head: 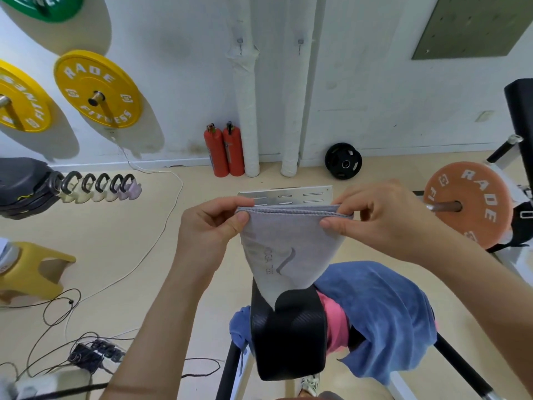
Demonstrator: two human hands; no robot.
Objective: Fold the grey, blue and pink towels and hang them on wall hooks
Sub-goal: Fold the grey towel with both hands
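I hold the grey towel [291,243] up in front of me, folded into a narrow strip that hangs down and tapers onto the black bench pad [290,339]. My left hand [210,223] pinches its top left corner, and my right hand [383,217] pinches the top right corner. The blue towel [383,313] lies crumpled over the bench to the right, with the pink towel [336,321] partly showing beneath it. Two small wall hooks [240,41] [300,42] sit high on the white wall ahead.
Two white wrapped pipes [248,111] and two red fire extinguishers [223,151] stand against the wall. Yellow weight plates [98,89] hang at left; an orange plate [468,203] on a bar is at right. Cables and a power strip [95,353] lie on the floor, near a yellow stool [34,269].
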